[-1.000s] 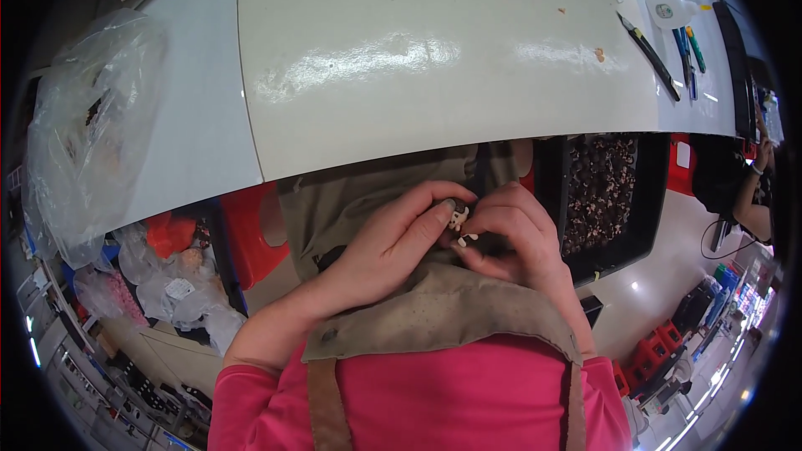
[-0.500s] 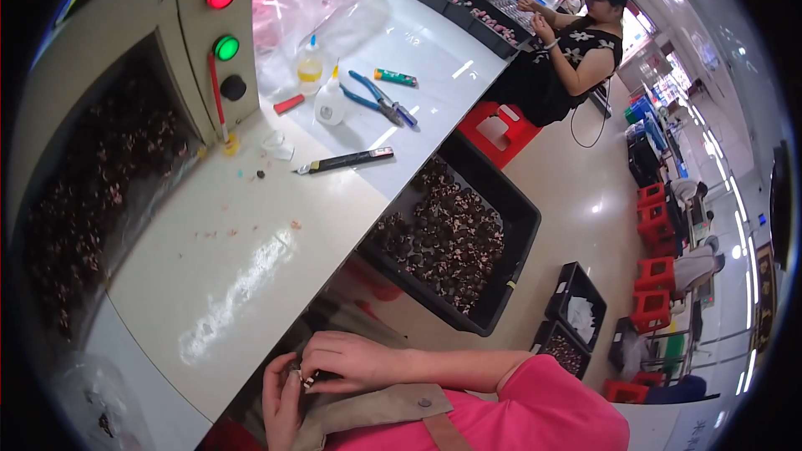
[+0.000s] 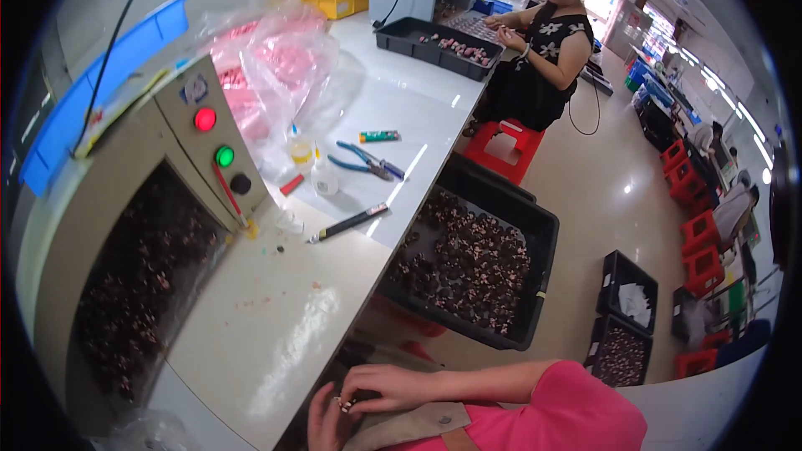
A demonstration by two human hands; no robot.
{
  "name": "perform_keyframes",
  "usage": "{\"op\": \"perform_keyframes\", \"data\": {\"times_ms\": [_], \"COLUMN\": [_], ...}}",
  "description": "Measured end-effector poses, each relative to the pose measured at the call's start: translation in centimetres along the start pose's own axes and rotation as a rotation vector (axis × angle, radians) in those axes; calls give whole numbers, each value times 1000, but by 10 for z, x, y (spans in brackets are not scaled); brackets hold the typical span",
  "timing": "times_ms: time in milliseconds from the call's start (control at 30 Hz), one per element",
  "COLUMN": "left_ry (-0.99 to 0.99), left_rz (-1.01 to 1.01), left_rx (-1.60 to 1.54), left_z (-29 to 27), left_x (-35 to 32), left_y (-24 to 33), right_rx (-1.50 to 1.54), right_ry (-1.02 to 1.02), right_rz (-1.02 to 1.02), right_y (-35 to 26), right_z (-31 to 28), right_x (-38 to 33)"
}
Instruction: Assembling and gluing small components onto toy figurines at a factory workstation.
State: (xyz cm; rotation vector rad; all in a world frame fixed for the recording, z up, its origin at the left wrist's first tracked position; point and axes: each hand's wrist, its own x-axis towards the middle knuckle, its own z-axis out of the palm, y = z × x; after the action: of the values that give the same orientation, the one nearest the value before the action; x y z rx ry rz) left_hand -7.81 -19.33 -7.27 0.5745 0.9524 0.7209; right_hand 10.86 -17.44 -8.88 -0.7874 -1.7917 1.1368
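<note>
Below the white worktable (image 3: 276,342), both hands pinched a small part (image 3: 342,404): left hand (image 3: 327,424), right hand (image 3: 386,387). Assembly seemed mid-step; next needed steady alignment.

Glossy white worktop (image 3: 276,326), matt black plastic bin (image 3: 501,200), crinkled clear plastic bag (image 3: 267,58).

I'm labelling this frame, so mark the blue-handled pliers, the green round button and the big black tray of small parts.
blue-handled pliers (image 3: 365,164), head view, on the handles near the joint.
green round button (image 3: 224,155), head view, on its centre.
big black tray (image 3: 541,271), head view, on its right rim.
</note>
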Motion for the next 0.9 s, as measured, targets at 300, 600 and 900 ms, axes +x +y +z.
{"op": "perform_keyframes", "data": {"times_ms": [300,600,900], "left_ry": [-337,-27,-38], "left_rz": [311,-61,21], "left_rx": [428,7,159], "left_z": [-40,8,8], "left_x": [12,0,-4], "left_y": [-21,16,11], "right_rx": [36,-29,265], "right_ry": [58,1010,1195], "right_rz": [94,378,-201], "right_y": [-8,-25,-126], "right_z": [-10,-228,-371], "right_x": [-8,-53,13]}}
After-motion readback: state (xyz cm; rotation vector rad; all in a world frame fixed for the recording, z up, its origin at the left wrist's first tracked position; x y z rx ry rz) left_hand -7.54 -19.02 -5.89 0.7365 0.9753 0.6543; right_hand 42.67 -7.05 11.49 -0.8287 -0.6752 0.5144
